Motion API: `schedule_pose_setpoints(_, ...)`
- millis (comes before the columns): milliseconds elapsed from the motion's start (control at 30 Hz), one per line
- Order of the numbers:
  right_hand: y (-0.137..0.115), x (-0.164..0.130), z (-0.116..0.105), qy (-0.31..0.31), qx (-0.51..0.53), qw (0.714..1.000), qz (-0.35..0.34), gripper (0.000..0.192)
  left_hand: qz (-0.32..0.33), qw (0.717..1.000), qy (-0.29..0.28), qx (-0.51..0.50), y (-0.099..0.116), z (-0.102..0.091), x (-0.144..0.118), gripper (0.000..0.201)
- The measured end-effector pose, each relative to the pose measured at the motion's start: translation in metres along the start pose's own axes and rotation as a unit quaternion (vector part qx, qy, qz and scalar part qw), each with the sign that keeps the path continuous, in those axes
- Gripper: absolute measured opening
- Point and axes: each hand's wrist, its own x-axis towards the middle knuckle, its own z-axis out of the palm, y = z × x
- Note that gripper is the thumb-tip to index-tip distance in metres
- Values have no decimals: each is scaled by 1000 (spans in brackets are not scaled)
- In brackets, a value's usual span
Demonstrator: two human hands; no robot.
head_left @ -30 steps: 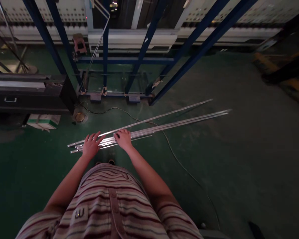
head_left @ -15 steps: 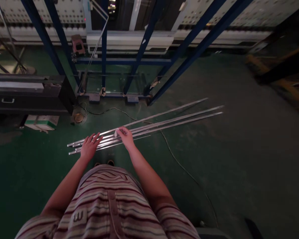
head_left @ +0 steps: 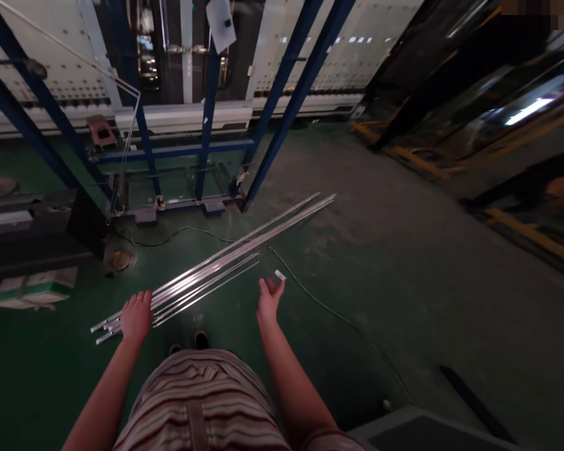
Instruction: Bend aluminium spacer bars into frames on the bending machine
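Observation:
My left hand point(head_left: 137, 315) is closed over a bundle of long, thin silvery metal bars point(head_left: 216, 266) near their left ends. The bars slant up to the right above the floor, and a few shorter ones lie on the near side. My right hand point(head_left: 269, 300) is off the bars, to their right, with thumb and fingers apart. A small white scrap point(head_left: 280, 274) appears right at its fingertips; whether it still touches them I cannot tell.
A blue metal rack point(head_left: 176, 152) stands ahead, before a large white machine point(head_left: 183, 119). A cable point(head_left: 319, 302) crosses the green floor. To the left are a dark cabinet point(head_left: 32, 235) and a white-green box point(head_left: 35, 288). Yellow-based frames point(head_left: 423, 163) stand at right.
My right hand has left the bars and moved right, opening, with the white scrap now at its fingertips. My left hand has closed round the bars. The view has turned right.

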Motion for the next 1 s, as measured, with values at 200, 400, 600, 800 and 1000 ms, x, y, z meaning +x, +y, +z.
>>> schedule_pose_setpoints(200,-10,54,-17,-65,40,994,84,107,11,1000,-7,9,34,-7,12,38)
schedule_pose_setpoints(400,-41,122,21,-126,201,939,248,35,1,1000,-9,25,52,-2,16,42)
schedule_pose_setpoints(600,-78,156,80,-249,315,855,328,23,16,998,27,53,23,4,39,44)
schedule_pose_setpoints(800,-75,91,185,-345,291,827,336,33,-5,996,55,75,-107,-13,68,44)
schedule_pose_setpoints(1000,-35,-68,353,-405,255,807,347,31,-42,992,104,65,-349,4,72,43)
